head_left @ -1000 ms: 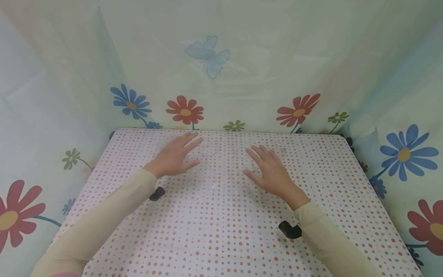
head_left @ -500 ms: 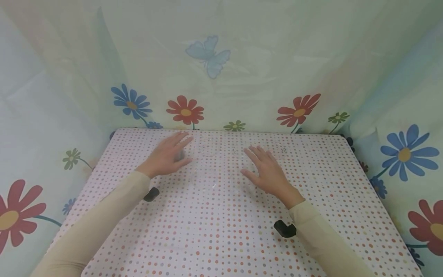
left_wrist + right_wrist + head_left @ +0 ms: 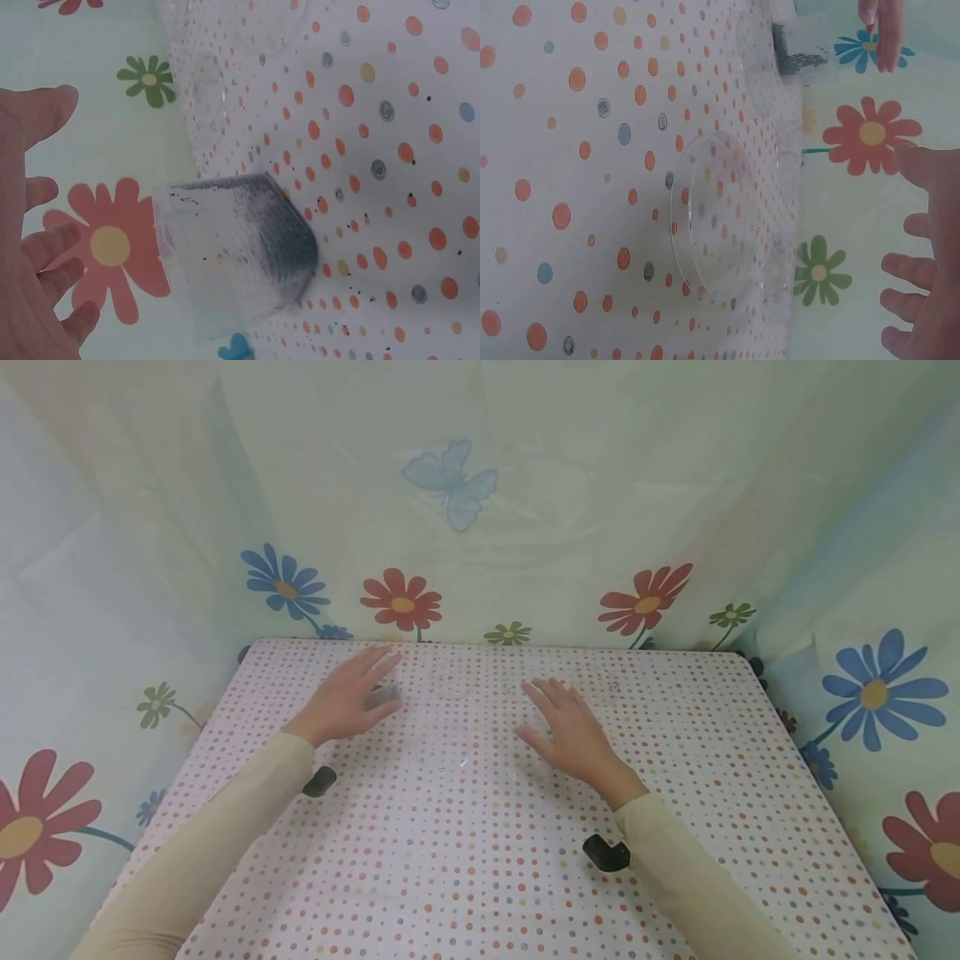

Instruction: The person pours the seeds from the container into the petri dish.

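Observation:
My left hand (image 3: 345, 697) hovers over the far left of the table, fingers spread and holding nothing. Close to it stands a clear container (image 3: 240, 247) with dark, grainy material inside, partly hidden by the fingers in the head view. My right hand (image 3: 573, 735) is held above the table right of centre, its fingers extended and nothing in them. A round, shallow clear dish (image 3: 712, 217) lies near it in the right wrist view. Another clear round dish (image 3: 754, 64) sits between that one and the container. Both are barely visible from the head.
More faint transparent pieces (image 3: 776, 270) lie towards the table's back edge; their shapes are hard to make out. The dotted tabletop (image 3: 480, 860) is bordered by flower-printed curtains (image 3: 555, 510) at the back and sides. Small dark specks dot the cloth near the container.
My left hand has drifted left, and the dark-filled container shows more between its fingers. My right hand has shifted slightly left. Nothing has been picked up.

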The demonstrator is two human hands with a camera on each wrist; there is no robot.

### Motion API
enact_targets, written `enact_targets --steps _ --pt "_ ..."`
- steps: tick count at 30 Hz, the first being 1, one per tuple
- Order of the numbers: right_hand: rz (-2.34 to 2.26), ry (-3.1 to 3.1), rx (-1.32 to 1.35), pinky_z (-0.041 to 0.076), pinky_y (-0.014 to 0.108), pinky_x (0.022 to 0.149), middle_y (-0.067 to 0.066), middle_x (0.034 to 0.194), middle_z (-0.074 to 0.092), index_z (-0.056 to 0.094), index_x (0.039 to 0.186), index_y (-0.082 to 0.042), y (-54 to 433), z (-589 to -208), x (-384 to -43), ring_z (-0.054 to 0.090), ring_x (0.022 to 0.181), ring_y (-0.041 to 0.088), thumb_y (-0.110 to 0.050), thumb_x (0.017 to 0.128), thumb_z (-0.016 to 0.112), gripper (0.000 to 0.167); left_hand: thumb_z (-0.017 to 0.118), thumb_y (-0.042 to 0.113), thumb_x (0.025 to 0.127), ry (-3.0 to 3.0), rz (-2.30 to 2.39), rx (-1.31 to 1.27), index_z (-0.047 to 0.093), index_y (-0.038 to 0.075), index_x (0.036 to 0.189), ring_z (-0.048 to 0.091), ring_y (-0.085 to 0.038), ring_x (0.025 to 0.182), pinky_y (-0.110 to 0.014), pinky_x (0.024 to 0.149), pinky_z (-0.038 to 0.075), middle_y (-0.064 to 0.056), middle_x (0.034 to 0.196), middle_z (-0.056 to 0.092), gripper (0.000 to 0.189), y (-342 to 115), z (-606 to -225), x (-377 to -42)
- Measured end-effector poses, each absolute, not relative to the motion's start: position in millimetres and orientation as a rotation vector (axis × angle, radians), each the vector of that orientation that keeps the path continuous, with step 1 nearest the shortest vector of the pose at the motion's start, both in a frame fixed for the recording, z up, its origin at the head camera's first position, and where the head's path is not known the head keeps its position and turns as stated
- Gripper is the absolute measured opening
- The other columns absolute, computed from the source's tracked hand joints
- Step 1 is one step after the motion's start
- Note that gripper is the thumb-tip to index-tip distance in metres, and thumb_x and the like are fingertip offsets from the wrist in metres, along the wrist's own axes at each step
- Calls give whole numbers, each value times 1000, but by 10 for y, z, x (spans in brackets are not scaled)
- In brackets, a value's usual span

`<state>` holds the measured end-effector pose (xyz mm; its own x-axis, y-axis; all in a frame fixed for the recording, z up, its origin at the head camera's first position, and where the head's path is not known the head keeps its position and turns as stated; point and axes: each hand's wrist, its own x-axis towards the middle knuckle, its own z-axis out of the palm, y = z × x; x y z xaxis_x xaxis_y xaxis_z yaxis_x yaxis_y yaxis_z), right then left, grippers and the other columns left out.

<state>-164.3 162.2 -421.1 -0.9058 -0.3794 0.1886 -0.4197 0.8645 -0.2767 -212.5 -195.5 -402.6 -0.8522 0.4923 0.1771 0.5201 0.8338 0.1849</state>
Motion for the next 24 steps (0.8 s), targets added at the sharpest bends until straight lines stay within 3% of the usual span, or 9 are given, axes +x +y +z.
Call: enact_targets --steps 24 --pt "550 -2925 606 18 56 121 13 154 37 35 150 -13 1505 -4313 -1712 27 146 36 -45 95 55 66 60 47 91 -3023 -456 -595 26 22 154 20 -34 148 -60 118 20 -9 161 23 76 -2121 -4108 -2148"
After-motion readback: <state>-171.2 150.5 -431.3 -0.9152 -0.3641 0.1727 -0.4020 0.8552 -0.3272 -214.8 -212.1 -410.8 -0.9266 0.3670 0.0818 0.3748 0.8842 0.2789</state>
